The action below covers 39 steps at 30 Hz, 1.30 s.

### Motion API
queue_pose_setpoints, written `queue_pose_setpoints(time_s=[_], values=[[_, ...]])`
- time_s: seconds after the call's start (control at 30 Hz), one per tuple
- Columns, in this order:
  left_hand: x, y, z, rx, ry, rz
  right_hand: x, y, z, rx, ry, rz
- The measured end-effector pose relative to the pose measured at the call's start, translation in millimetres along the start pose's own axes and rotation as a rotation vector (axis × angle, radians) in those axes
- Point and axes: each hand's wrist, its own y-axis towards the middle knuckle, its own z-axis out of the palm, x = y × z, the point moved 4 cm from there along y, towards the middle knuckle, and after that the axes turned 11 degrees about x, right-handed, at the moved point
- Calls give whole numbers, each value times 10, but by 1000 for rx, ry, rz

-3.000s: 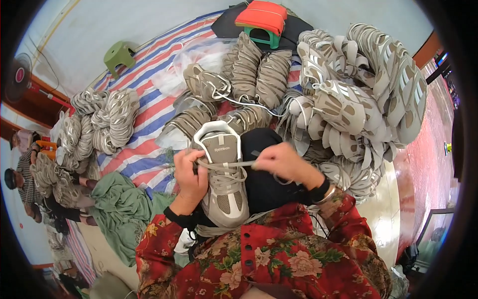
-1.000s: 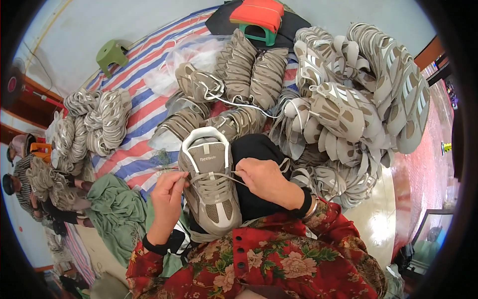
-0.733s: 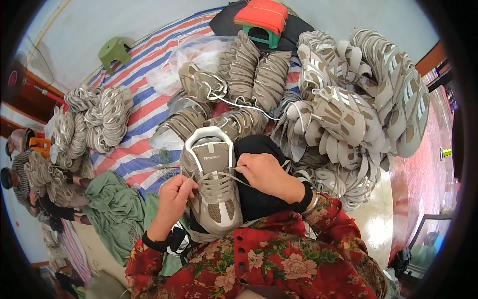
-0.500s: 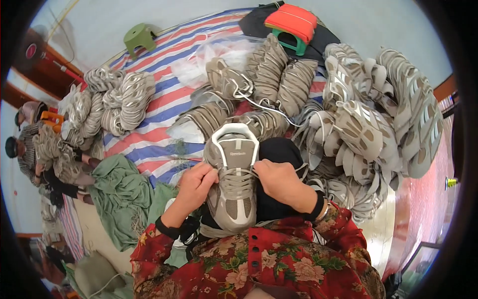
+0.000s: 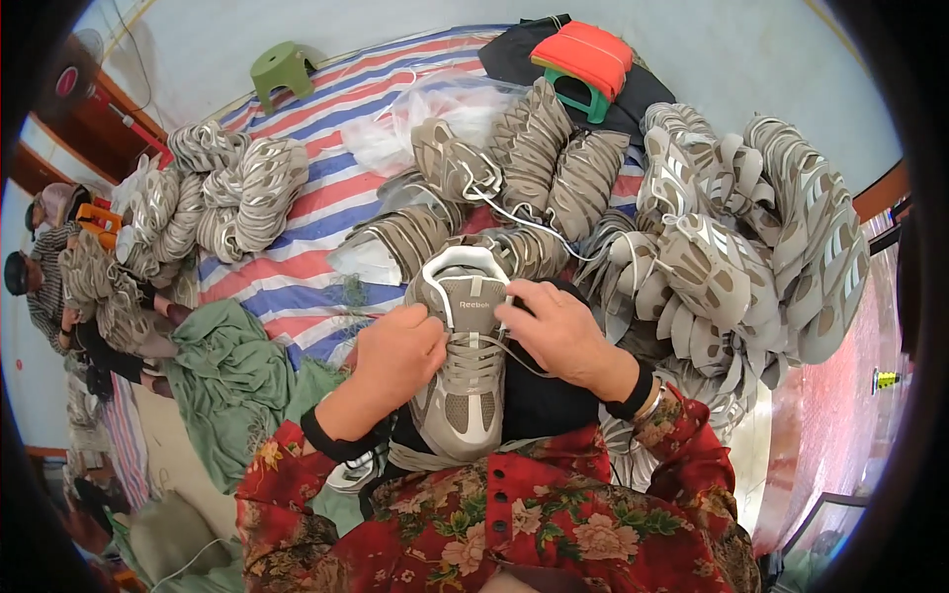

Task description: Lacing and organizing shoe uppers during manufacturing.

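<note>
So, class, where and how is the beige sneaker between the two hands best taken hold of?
Probably by the white-edged collar of the beige sneaker, pinching its rim from the far side. The rim curves around an opening at the end farthest from the person; the toe points toward them, and the left hand and right hand flank the sides.

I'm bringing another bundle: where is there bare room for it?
The striped sheet has a bare patch between the left bundles and middle stacks; so does the pale floor lower-left of the green cloth. Crowded: the right, with heaped uppers; and between left hand and right hand, a shoe.
</note>
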Motion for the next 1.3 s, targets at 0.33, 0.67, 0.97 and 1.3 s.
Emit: queue_pose_setpoints(time_s=[0.33,0.67,0.97,1.3], values=[[76,278,-446,310,92,523,-92,314,61,654,27,-187],[135,337,-356,343,121,581,-61,323,237,517,-105,83],[-115,372,-129,262,-24,361,-477,421,-204,-386,1360,149],[-225,374,155,-32,249,500,-221,160,15,196,-4,226]])
